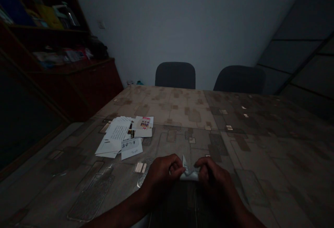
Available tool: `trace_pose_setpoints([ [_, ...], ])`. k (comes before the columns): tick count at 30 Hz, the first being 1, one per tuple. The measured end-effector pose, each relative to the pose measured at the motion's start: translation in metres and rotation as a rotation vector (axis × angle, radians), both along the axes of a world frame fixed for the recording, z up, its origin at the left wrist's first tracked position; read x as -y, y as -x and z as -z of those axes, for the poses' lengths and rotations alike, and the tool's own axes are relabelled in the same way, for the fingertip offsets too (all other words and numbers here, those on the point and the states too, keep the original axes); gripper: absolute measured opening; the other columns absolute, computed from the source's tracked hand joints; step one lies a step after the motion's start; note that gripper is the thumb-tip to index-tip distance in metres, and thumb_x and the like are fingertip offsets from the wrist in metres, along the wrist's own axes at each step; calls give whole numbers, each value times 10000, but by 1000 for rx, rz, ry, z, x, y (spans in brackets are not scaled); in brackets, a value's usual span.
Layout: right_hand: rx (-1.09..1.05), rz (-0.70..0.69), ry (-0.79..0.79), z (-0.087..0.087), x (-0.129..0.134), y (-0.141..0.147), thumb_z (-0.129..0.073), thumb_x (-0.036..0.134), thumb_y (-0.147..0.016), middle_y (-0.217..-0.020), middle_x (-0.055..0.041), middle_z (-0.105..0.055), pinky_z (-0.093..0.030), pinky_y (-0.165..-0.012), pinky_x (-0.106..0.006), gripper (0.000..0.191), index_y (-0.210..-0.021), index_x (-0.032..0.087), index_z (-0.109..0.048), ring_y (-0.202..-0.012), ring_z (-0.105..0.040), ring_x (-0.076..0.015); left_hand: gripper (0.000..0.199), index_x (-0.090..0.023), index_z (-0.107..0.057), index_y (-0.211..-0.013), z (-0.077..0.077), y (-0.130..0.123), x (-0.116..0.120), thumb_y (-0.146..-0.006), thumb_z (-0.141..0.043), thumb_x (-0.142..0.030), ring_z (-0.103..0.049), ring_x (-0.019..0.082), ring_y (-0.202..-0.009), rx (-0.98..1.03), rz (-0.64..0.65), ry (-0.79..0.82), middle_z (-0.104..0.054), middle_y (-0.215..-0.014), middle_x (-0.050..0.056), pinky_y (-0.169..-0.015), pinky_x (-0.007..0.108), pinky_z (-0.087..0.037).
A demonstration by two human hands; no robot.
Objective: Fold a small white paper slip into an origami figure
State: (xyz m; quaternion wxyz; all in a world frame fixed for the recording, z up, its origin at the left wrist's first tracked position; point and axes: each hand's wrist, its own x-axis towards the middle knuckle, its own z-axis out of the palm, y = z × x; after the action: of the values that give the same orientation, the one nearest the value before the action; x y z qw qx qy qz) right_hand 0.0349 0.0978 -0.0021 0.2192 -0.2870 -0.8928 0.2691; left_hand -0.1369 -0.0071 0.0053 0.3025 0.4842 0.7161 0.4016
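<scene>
A small folded piece of white paper (190, 175) is held between both hands near the front of the table. My left hand (167, 170) pinches its left side, where a pointed flap stands up. At the right end of the paper is my right hand (212, 174), its fingers curled against it; the fingertips there are dark. To the left, a loose pile of printed and handwritten papers (118, 132) lies spread on the table, with a card bearing a red label on top at its right side.
The patterned tablecloth (169, 108) covers a wide table. Behind its far edge stand two dark chairs, one in the middle (175, 75) and one at the right (239, 78). A wooden cabinet (96, 81) with filled shelves is at the left.
</scene>
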Motion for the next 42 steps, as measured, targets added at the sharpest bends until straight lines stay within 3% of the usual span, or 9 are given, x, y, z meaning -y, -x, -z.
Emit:
trace_pose_setpoints([
  [3,33,17,6,0,0,0,-369,185,-833,-598,0,-544,-384,-483,-261,179,-927,193,-521,-521,-543,-190,103,-179,-592,-906,3,-1,2,-806,-607,-160,-564,161,-705,-293,42,-97,-627,-788,-2,-612,246,-398],
  [7,42,75,-5,2,-1,1,-326,210,-863,-555,6,-533,-380,-489,-275,202,-930,197,-516,-524,-556,-212,152,-180,-574,-798,5,-8,5,-827,-517,-42,-528,175,-741,-714,159,-289,-605,-822,21,-617,271,-377],
  [13,54,74,3,8,3,3,-329,193,-867,-575,8,-541,-382,-506,-270,187,-945,194,-499,-528,-539,-195,70,-218,-589,-897,11,-16,4,-912,-543,-168,-478,182,-699,-933,239,-364,-609,-784,-10,-621,324,-328],
  [17,68,38,-14,4,1,0,-345,190,-881,-556,22,-534,-391,-505,-267,175,-947,204,-506,-532,-541,-186,108,-210,-584,-830,16,-12,1,-934,-568,-232,-469,181,-697,-964,263,-380,-585,-727,-17,-620,334,-300],
  [24,-87,-336,-233,-11,-16,-12,-397,34,-858,-1085,-69,-619,-458,-792,-364,379,-1130,249,-548,-950,-564,-205,138,-254,-589,-1081,17,-7,4,-956,-539,-226,-464,186,-722,-929,332,-331,-582,-777,-6,-652,335,-314],
  [29,-38,-380,-334,-12,-19,-14,-453,13,-823,-1090,-59,-618,-447,-761,-359,387,-1076,266,-600,-934,-562,-208,102,-213,-610,-941,24,-2,3,-968,-515,-189,-509,167,-821,-752,381,-346,-618,-879,-3,-763,316,-379],
  [34,-51,-408,-353,-19,-21,-17,-462,49,-848,-1028,-68,-635,-440,-733,-365,321,-1060,240,-608,-877,-564,-212,134,-214,-595,-1028,20,-3,3,-989,-470,-190,-526,172,-849,-726,411,-330,-656,-1009,2,-788,342,-385],
  [38,-91,-421,-379,-21,-22,-18,-424,-6,-825,-1018,-77,-635,-453,-724,-366,465,-1188,246,-567,-865,-562,-210,152,-214,-581,-1092,18,-6,3,-973,-496,-174,-505,184,-870,-751,418,-294,-640,-1017,16,-818,350,-382],
  [42,63,-438,-390,-16,-24,-19,-435,-63,-716,-1155,-70,-618,-453,-791,-409,653,-1246,300,-551,-967,-559,-231,205,-250,-570,-1145,22,-5,2,-957,-529,-181,-489,192,-882,-774,378,-326,-624,-1013,12,-817,342,-383],
])
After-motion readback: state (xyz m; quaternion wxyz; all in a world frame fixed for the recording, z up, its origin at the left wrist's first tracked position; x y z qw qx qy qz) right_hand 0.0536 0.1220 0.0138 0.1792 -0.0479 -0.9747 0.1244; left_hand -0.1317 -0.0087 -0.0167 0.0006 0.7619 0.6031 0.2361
